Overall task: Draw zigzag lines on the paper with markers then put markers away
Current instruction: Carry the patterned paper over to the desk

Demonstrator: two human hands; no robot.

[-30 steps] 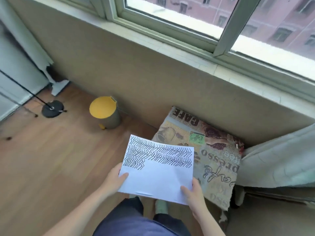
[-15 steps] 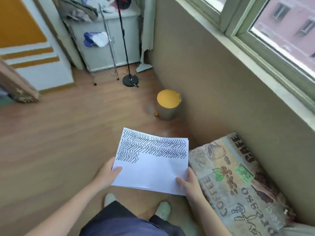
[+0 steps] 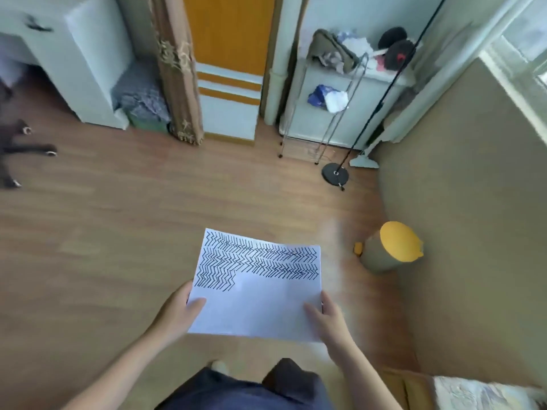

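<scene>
A white sheet of paper (image 3: 260, 303) with rows of black zigzag lines across its upper half is held flat in front of me, above the wooden floor. My left hand (image 3: 177, 315) pinches its left edge, thumb on top. My right hand (image 3: 328, 318) pinches its right edge, thumb on top as well. No markers are in view.
A small bin with a yellow lid (image 3: 390, 247) stands by the beige wall at the right. A black lamp base (image 3: 335, 174) and a wire rack (image 3: 325, 113) stand at the back. A black chair base (image 3: 17, 149) is at the far left. A patterned cushion's edge (image 3: 485, 393) shows at the bottom right.
The view has swung left, away from the window and cushion toward the room's door and cabinets. Both hands keep holding the paper the same way.
</scene>
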